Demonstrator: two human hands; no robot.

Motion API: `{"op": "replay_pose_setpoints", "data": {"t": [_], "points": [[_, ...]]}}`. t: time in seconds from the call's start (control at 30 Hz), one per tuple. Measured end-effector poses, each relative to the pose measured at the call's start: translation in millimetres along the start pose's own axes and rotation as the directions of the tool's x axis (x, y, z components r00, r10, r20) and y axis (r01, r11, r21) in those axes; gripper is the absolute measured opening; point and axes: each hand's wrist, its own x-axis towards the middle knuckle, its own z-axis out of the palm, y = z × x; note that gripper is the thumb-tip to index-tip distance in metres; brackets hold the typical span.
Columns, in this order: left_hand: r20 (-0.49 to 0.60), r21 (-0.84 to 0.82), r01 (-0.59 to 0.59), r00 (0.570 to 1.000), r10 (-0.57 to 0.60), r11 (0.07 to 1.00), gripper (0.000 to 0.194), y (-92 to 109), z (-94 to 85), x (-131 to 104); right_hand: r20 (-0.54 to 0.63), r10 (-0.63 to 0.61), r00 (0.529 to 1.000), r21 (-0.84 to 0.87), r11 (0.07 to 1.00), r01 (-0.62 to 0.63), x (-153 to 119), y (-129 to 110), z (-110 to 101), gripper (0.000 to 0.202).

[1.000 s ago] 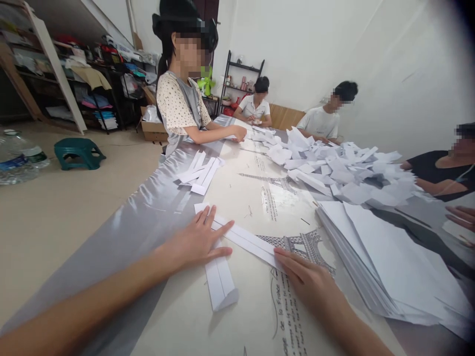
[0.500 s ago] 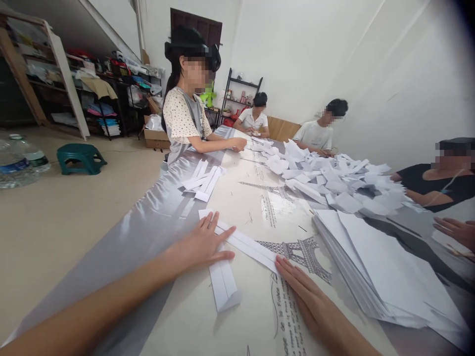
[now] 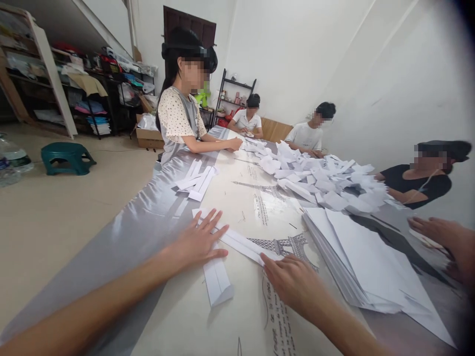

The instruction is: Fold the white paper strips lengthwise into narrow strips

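Note:
My left hand (image 3: 198,240) lies palm down with fingers spread, pressing a creased white paper strip (image 3: 243,243) flat on the table. The strip runs diagonally to my right hand (image 3: 293,282), whose fingertips rest on its right end; the thumb is hidden. A second length of folded white paper (image 3: 217,282) sticks out below my left hand, its near corner turned up. Whether the two lengths join is hidden under that hand. Beyond my left hand lies a small pile of folded paper strips (image 3: 202,183).
A stack of white sheets (image 3: 371,262) lies right of my right hand, with a big heap of folded paper (image 3: 319,178) behind it. A person (image 3: 181,113) stands at the table's left side; others sit farther round. Another person's hand (image 3: 438,235) is at the right edge.
My right hand has shifted inward on the strip's right end, its fingers now more bent. My left hand stays on the paper with fingers spread wider. The view has turned slightly right.

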Motion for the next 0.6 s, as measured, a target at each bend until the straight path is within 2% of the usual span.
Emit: {"op": "replay_pose_setpoints", "data": {"t": [0.1, 0.17, 0.23, 0.33, 0.4, 0.5, 0.6], "points": [[-0.005, 0.024, -0.058, 0.998, 0.058, 0.998, 0.076, -0.2, -0.3, -0.8, 0.072, 0.085, 0.994, -0.039, 0.996, -0.082, 36.2, 3.8, 2.5, 0.024], [-0.013, 0.034, -0.106, 0.994, 0.106, 0.994, 0.074, 1.0, -3.0, -1.3, 0.032, 0.051, 0.998, 0.069, 0.996, -0.053, 54.9, 11.7, 10.5, 0.025], [-0.070, 0.054, -0.161, 0.984, 0.164, 0.985, 0.064, 2.9, -4.8, 0.0, -0.034, -0.010, 0.999, 0.183, 0.983, 0.016, 66.6, 20.9, 21.1, 0.027], [-0.178, 0.074, -0.212, 0.959, 0.222, 0.974, 0.038, 4.1, -1.8, 5.6, -0.068, -0.058, 0.996, 0.349, 0.934, 0.078, 72.4, 33.4, 33.7, 0.027], [-0.236, 0.067, -0.236, 0.940, 0.245, 0.970, 0.031, 3.0, 3.1, 9.6, -0.066, -0.067, 0.996, 0.410, 0.908, 0.089, 71.9, 39.2, 36.8, 0.027], [-0.301, 0.077, -0.240, 0.920, 0.252, 0.968, 0.029, 2.2, 9.0, 12.6, -0.095, -0.074, 0.993, 0.381, 0.919, 0.105, 70.0, 40.7, 34.7, 0.034], [-0.305, 0.180, -0.201, 0.919, 0.249, 0.963, 0.027, 8.2, 9.5, 10.4, -0.148, -0.115, 0.982, 0.291, 0.944, 0.155, 68.1, 28.8, 29.8, 0.037]]}}
